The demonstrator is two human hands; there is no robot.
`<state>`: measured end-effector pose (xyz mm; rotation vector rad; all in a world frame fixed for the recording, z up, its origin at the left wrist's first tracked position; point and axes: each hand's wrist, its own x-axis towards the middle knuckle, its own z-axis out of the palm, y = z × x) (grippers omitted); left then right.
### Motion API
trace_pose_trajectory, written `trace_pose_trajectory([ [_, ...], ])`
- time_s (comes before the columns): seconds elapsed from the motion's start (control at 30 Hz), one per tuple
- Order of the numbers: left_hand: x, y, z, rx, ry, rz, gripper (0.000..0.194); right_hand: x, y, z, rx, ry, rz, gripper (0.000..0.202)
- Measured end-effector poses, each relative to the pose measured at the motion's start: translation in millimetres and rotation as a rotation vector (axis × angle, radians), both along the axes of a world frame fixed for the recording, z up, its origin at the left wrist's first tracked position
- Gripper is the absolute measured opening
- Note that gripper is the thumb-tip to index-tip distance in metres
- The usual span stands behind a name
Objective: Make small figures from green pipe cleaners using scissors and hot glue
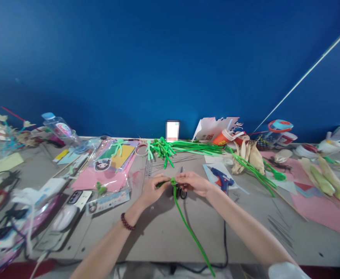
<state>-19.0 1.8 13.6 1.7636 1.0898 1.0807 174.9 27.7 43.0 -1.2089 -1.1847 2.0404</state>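
Stem, green and fuzzy, has its twisted top pinched between the fingertips of the left hand and right hand, seemingly to steady the small loops; its tail trails past the table edge. Scissors lie just beneath, glue gun near the right forearm, probably for reach.

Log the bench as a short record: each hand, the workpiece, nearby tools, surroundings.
left hand: pinching green pipe cleaner, bunched upper end
right hand: pinching same end
workpiece: long tail hanging toward the person
scissors: on desk, beneath hands
glue gun: right side, blue
back: pipe cleaner bundle, paper cups
left side: plastic bottle, white mouse
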Motion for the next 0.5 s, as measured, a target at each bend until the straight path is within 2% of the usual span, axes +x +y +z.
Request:
trace_pose_trajectory([
  [0.23, 0, 1, -2.2, -0.018, -0.031, -0.027, 0.018, 3, 3, -5.4, 0.082, -0.024, 0.115, 0.037],
  [0.5, 0, 1, -2.6, -0.044, -0.063, -0.052, 0.017, 2, 3, -11.7, 0.101, -0.043, 0.134, 0.035],
])
